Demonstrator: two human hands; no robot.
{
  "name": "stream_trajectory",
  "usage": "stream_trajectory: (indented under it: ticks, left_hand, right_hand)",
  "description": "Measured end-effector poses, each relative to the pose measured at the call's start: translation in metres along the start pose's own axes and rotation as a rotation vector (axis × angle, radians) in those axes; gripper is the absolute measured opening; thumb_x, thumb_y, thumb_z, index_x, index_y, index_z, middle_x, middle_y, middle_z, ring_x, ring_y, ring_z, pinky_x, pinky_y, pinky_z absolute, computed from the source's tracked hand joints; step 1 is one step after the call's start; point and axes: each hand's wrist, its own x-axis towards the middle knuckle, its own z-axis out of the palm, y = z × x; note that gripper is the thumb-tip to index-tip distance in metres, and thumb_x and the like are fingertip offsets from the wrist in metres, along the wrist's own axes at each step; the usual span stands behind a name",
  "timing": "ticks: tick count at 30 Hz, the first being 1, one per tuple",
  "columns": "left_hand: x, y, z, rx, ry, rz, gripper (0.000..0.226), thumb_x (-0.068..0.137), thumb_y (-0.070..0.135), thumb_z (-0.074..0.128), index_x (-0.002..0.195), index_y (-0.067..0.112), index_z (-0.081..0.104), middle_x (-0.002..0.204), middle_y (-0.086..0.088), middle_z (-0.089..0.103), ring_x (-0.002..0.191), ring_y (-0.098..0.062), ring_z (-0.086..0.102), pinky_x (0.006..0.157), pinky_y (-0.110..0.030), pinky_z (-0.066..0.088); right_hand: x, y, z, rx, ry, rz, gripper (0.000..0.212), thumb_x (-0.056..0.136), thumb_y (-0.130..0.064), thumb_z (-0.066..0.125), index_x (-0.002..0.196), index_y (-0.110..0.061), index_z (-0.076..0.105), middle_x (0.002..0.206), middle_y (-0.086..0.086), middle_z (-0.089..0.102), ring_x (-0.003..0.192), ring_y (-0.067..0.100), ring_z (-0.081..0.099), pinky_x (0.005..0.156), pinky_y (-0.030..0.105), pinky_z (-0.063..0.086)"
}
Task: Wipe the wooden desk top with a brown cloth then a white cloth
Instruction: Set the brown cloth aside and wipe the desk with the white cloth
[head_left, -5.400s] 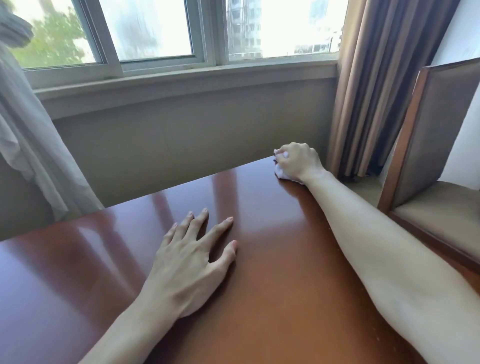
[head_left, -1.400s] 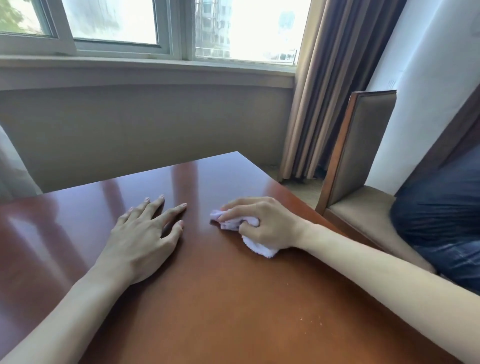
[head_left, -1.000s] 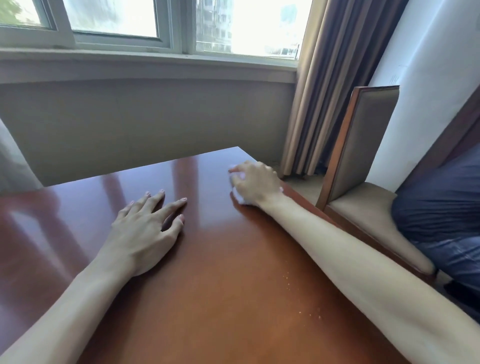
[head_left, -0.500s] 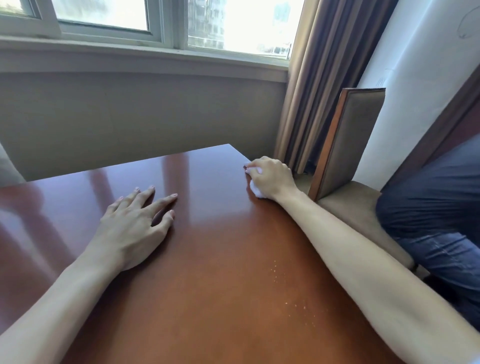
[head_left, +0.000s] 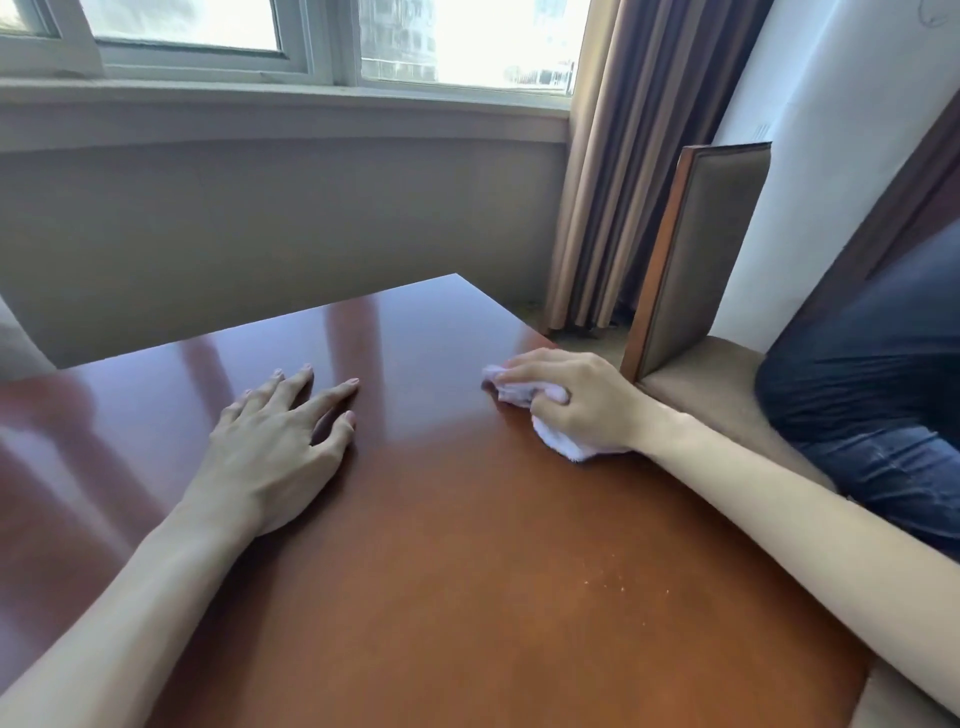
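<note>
Fingers (head_left: 545, 397) of the right hand (head_left: 576, 402) curled over a bunched white cloth (head_left: 563, 441), thumb pinching it from the near side, wad pressed flat onto the worktop (head_left: 467, 545) close to its right edge. Cloth poking out at both ends of the grip: one corner ahead of the fingertips toward the left, a fatter lump under the heel of the palm toward the wearer, so long axis running roughly along the hand, slanting from far-left to near-right. Left hand (head_left: 275, 452) laid flat with fingers straight and slightly spread, holding nothing, resting on the wood well left of the cloth, seemingly just bracing. No brown cloth anywhere in view, so probably the second pass of the job. Pale specks (head_left: 618, 584) scattered on the wood nearer the body than the cloth, below the right forearm; possibly crumbs or dust, too small to tell. Key relation for the coming stroke: unwiped specks lying toward the wearer from the wad, right hand far closer than the left, so a pull back along the right edge looks the natural move. Upholstered chair (head_left: 696, 260) just beyond that edge, brown curtain (head_left: 623, 166) behind it, window sill (head_left: 260, 109) across the far wall.
</note>
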Motion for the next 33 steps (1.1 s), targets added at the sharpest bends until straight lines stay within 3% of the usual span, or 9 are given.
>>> stream_trajectory:
  ticks: [3, 6, 8, 12, 15, 20, 27, 30, 33]
  left_hand:
    - [0.000, 0.000, -0.001, -0.008, -0.006, -0.001, 0.065, 0.087, 0.069, 0.010, 0.149, 0.059, 0.026, 0.167, 0.006, 0.020, 0.155, -0.018, 0.012, 0.123, -0.041, 0.014]
    - [0.001, 0.000, -0.001, -0.004, -0.005, -0.002, 0.066, 0.085, 0.069, 0.009, 0.149, 0.059, 0.026, 0.167, 0.006, 0.020, 0.155, -0.017, 0.011, 0.123, -0.041, 0.014]
    - [0.001, -0.001, -0.001, 0.000, -0.008, 0.001, 0.067, 0.085, 0.069, 0.010, 0.149, 0.059, 0.027, 0.167, 0.006, 0.020, 0.155, -0.018, 0.012, 0.123, -0.041, 0.014]
    - [0.002, -0.001, -0.001, -0.004, -0.009, -0.001, 0.068, 0.085, 0.069, 0.011, 0.149, 0.058, 0.028, 0.167, 0.006, 0.021, 0.155, -0.018, 0.012, 0.123, -0.042, 0.014]
    - [0.000, 0.000, -0.001, -0.011, -0.011, -0.004, 0.068, 0.085, 0.069, 0.010, 0.149, 0.059, 0.028, 0.167, 0.006, 0.020, 0.155, -0.018, 0.012, 0.123, -0.041, 0.014]
    - [0.000, 0.001, -0.001, 0.023, -0.008, -0.002, 0.059, 0.093, 0.066, 0.016, 0.150, 0.057, 0.028, 0.166, 0.004, 0.022, 0.154, -0.019, 0.014, 0.123, -0.042, 0.015]
    - [0.007, 0.015, 0.002, 0.091, -0.057, -0.035, 0.051, 0.106, 0.040, 0.023, 0.157, 0.037, 0.027, 0.167, -0.004, 0.017, 0.155, -0.027, 0.010, 0.122, -0.055, 0.011]
    - [0.003, 0.024, -0.001, 0.005, -0.074, -0.072, 0.052, 0.105, 0.035, 0.031, 0.156, 0.022, 0.034, 0.163, -0.012, 0.027, 0.151, -0.032, 0.017, 0.120, -0.060, 0.016]
    - [-0.026, 0.034, -0.011, -0.159, -0.007, -0.018, 0.051, 0.102, 0.038, 0.042, 0.150, 0.020, 0.045, 0.158, -0.012, 0.036, 0.147, -0.031, 0.029, 0.120, -0.053, 0.024]
  right_hand:
    - [0.044, 0.024, 0.001, -0.126, 0.125, 0.274, 0.044, 0.082, -0.037, 0.045, 0.115, -0.035, 0.074, 0.123, -0.013, 0.069, 0.115, 0.015, 0.065, 0.099, 0.038, 0.051]
    - [0.077, 0.007, 0.018, -0.195, 0.136, 0.374, 0.044, 0.082, -0.035, 0.048, 0.118, -0.036, 0.074, 0.124, -0.008, 0.068, 0.114, 0.024, 0.064, 0.091, 0.029, 0.046]
    - [0.077, -0.027, 0.036, -0.162, 0.085, 0.272, 0.047, 0.080, -0.035, 0.047, 0.120, -0.037, 0.072, 0.123, -0.008, 0.067, 0.113, 0.022, 0.064, 0.087, 0.028, 0.044]
    - [-0.005, -0.094, 0.046, 0.018, -0.030, -0.180, 0.044, 0.083, -0.028, 0.049, 0.119, -0.028, 0.075, 0.125, -0.008, 0.069, 0.113, 0.017, 0.065, 0.097, 0.032, 0.051]
    - [-0.066, -0.087, 0.022, 0.093, -0.096, -0.365, 0.044, 0.083, -0.012, 0.052, 0.120, -0.020, 0.075, 0.133, -0.003, 0.066, 0.123, 0.017, 0.062, 0.103, 0.038, 0.050]
    - [-0.033, -0.012, -0.007, -0.029, 0.018, 0.052, 0.040, 0.088, -0.028, 0.049, 0.117, -0.038, 0.074, 0.128, -0.019, 0.066, 0.121, 0.005, 0.061, 0.102, 0.039, 0.049]
    - [0.032, -0.039, 0.028, -0.189, 0.166, 0.426, 0.040, 0.089, -0.026, 0.051, 0.122, -0.035, 0.071, 0.120, 0.000, 0.066, 0.113, 0.030, 0.061, 0.088, 0.035, 0.047]
    - [-0.010, -0.101, 0.047, -0.109, 0.066, 0.198, 0.042, 0.087, -0.030, 0.049, 0.124, -0.034, 0.070, 0.116, -0.004, 0.067, 0.110, 0.027, 0.063, 0.090, 0.037, 0.052]
    - [-0.095, -0.149, 0.043, 0.035, 0.001, -0.117, 0.042, 0.085, -0.026, 0.051, 0.120, -0.029, 0.074, 0.123, -0.008, 0.069, 0.111, 0.018, 0.064, 0.094, 0.030, 0.052]
